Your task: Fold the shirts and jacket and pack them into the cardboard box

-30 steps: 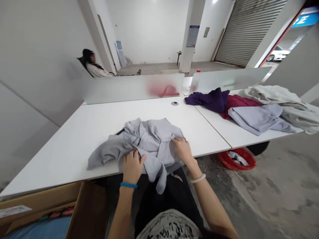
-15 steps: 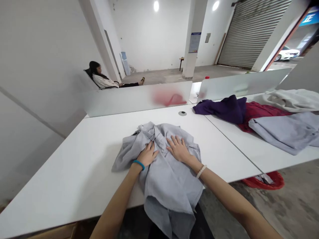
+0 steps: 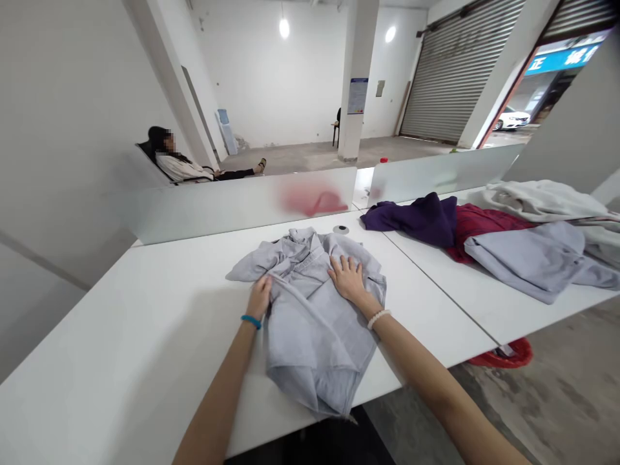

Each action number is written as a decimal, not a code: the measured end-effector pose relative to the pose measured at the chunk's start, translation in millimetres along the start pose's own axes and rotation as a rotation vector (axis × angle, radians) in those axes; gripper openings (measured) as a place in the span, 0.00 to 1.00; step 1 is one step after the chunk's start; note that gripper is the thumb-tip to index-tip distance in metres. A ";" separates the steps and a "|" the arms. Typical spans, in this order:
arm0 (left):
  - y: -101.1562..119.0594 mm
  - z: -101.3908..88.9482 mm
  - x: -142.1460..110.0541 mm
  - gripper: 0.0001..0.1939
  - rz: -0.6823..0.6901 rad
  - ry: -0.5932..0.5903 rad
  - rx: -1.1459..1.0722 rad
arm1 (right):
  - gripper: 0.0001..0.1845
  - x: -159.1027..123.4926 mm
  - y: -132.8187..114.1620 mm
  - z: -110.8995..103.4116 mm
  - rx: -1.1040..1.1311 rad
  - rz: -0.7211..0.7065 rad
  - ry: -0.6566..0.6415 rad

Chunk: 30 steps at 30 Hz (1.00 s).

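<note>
A crumpled light grey shirt [image 3: 314, 329] lies on the white table [image 3: 184, 349], its collar towards the far side and its hem hanging slightly over the front edge. My left hand [image 3: 260, 296], with a blue band at the wrist, grips the shirt's left side; a fold of cloth runs from its fingertips. My right hand [image 3: 347, 279], wearing a white bead bracelet, rests flat on the shirt's right half, fingers spread. The underside of the shirt is hidden.
To the right lie a purple garment [image 3: 411, 218], a dark red one [image 3: 489, 223], a grey one [image 3: 530, 258] and a whitish one [image 3: 547, 197]. A frosted divider [image 3: 232, 203] borders the table's back. Beyond it a person [image 3: 179, 165] sits reclined. A red-lined bin [image 3: 518, 354] stands below.
The shirt has been moved farther onto the table and spread out more. My left hand has gone from lying on the cloth to gripping its left side; my right hand has flattened.
</note>
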<state>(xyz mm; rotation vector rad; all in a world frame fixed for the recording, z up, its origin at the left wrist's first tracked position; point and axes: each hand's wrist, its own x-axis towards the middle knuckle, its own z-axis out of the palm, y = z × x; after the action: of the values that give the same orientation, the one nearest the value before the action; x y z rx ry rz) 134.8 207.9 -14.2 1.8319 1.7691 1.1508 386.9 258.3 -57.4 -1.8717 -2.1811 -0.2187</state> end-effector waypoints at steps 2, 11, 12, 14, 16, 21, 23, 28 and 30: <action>-27.4 -27.5 -17.9 0.23 -0.129 0.086 -0.137 | 0.28 -0.8 -0.7 -0.3 0.003 -0.004 -0.006; -83.1 -151.1 -162.7 0.17 -0.509 0.307 0.113 | 0.26 5.8 7.2 -22.3 0.115 -0.039 -0.114; -72.4 -147.2 -175.9 0.18 -0.487 0.314 0.180 | 0.26 9.0 10.9 -26.4 0.149 -0.034 -0.134; -46.6 -128.0 -195.8 0.18 -0.377 0.336 0.252 | 0.27 14.3 19.0 -33.5 0.193 -0.007 -0.138; -21.7 -101.0 -206.9 0.18 -0.212 0.276 0.248 | 0.27 15.8 26.8 -38.7 0.194 -0.007 -0.102; 10.4 -55.9 -195.6 0.19 0.054 -0.003 0.250 | 0.25 -2.6 42.0 -49.4 0.155 -0.098 -0.054; 15.4 -54.9 -172.3 0.19 0.077 -0.049 0.280 | 0.22 -18.1 46.7 -55.1 0.138 -0.080 -0.055; 36.7 -51.2 -75.0 0.17 0.161 -0.183 0.353 | 0.14 -79.6 50.0 -60.3 0.113 -0.033 -0.184; 46.7 -37.3 -37.4 0.16 0.179 -0.161 0.369 | 0.14 -109.0 46.9 -55.2 0.141 -0.078 -0.133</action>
<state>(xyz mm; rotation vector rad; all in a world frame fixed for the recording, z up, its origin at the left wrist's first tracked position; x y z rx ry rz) 142.3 154.4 31.1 2.2627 1.8471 0.7404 453.4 147.2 -38.8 -1.7725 -2.2937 0.0456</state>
